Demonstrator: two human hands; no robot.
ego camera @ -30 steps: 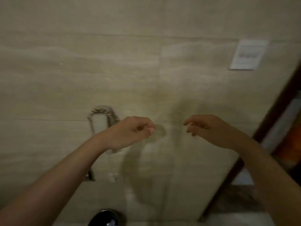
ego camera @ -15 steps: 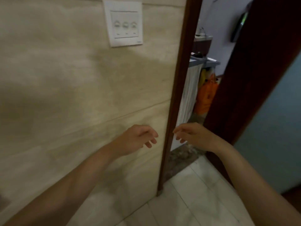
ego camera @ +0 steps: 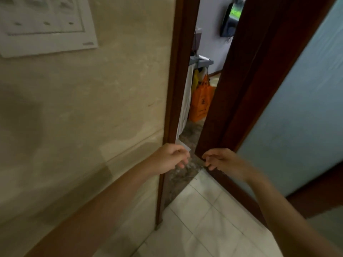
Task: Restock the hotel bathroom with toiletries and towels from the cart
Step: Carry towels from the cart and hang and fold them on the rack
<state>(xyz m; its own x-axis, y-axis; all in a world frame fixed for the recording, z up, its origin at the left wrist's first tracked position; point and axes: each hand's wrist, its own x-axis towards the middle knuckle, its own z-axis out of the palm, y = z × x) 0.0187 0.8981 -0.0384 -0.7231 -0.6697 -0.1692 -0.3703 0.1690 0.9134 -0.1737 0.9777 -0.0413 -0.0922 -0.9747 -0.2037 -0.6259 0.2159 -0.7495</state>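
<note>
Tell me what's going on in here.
A person stands in the tiled bathroom facing the doorway, both bare arms held out in front. The left hand and right hand are close together, fingers loosely curled, holding nothing. Through the gap between the door frame and the door, the cart shows outside, with a white sack and an orange bag at its side. No towels or toiletries are in hand.

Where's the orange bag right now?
In the head view, the orange bag hangs outside the bathroom, seen through the gap between the door frame and the door, right of the white cloth.
</note>
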